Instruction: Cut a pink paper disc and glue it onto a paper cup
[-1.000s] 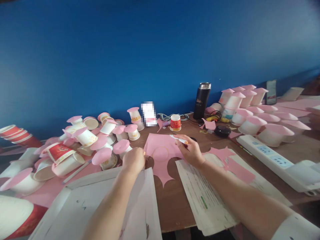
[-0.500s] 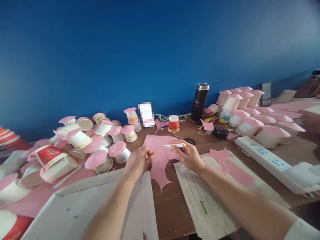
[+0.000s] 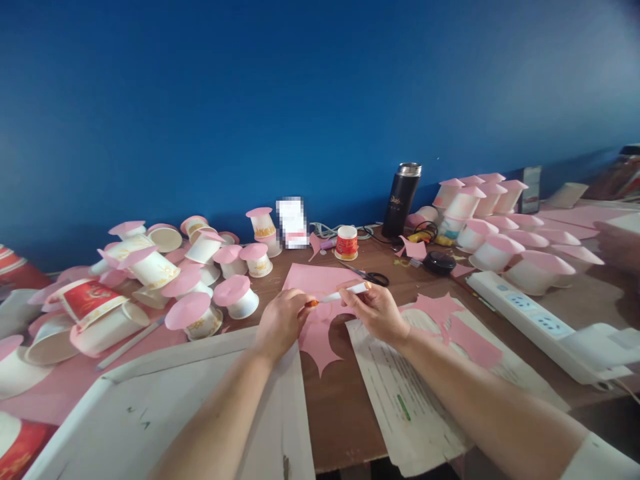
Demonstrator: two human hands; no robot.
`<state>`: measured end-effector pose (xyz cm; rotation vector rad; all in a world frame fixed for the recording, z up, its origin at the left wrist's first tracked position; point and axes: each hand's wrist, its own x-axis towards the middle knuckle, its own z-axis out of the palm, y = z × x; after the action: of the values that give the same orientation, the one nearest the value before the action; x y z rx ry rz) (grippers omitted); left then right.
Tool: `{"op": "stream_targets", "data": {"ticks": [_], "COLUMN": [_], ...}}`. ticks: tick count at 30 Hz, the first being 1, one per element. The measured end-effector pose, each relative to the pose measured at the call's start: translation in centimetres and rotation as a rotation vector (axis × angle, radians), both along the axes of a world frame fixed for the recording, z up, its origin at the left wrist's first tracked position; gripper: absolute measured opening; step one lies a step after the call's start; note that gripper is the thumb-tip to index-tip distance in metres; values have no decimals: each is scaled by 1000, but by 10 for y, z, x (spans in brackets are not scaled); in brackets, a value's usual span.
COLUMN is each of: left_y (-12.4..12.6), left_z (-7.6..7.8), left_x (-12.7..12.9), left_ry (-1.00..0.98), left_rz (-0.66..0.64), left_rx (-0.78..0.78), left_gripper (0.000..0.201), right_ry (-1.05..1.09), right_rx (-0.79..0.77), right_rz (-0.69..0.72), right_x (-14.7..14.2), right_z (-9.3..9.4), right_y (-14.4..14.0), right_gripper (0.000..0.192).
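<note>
My right hand [image 3: 379, 312] grips a white marker [image 3: 345, 292] by its barrel, the tip pointing left. Pinched in my left hand [image 3: 284, 320] is a small orange marker cap [image 3: 313, 303], which meets the marker's tip. Both hands hover over a pink sheet of paper [image 3: 320, 337] with curved cut-outs along its edges; a faint drawn outline on it is largely hidden by the hands and marker. Behind the sheet lie scissors [image 3: 373, 276], and a red and white paper cup [image 3: 347, 244] stands upside down.
Several paper cups with pink discs [image 3: 187, 313] crowd the left. More capped cups [image 3: 495, 250], a power strip [image 3: 525, 320] and a black flask [image 3: 403, 200] occupy the right and back. A phone [image 3: 293, 223] leans on the wall. Printed papers [image 3: 395, 393] lie under my right forearm.
The marker and the orange cap, apart half a second ago, have come together over the pink sheet. The view has shifted slightly.
</note>
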<state>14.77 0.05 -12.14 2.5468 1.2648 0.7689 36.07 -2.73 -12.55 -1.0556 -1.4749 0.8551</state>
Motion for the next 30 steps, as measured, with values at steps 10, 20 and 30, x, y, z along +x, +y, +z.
{"op": "stream_targets", "data": {"ticks": [10, 20, 30], "left_y": [-2, -5, -10], "left_z": [2, 2, 4], "left_x": [6, 5, 10], "left_ry": [2, -37, -31], "left_rz": [-3, -33, -28], "left_rx": [70, 190, 210], "left_gripper": [21, 15, 13], "right_ry": [-16, 107, 138], "right_rx": [-34, -163, -200], "right_rz": [4, 66, 96], "right_x": [-3, -9, -9], "right_z": [-1, 4, 4], "right_y": [0, 0, 2], "right_gripper": [35, 37, 39]}}
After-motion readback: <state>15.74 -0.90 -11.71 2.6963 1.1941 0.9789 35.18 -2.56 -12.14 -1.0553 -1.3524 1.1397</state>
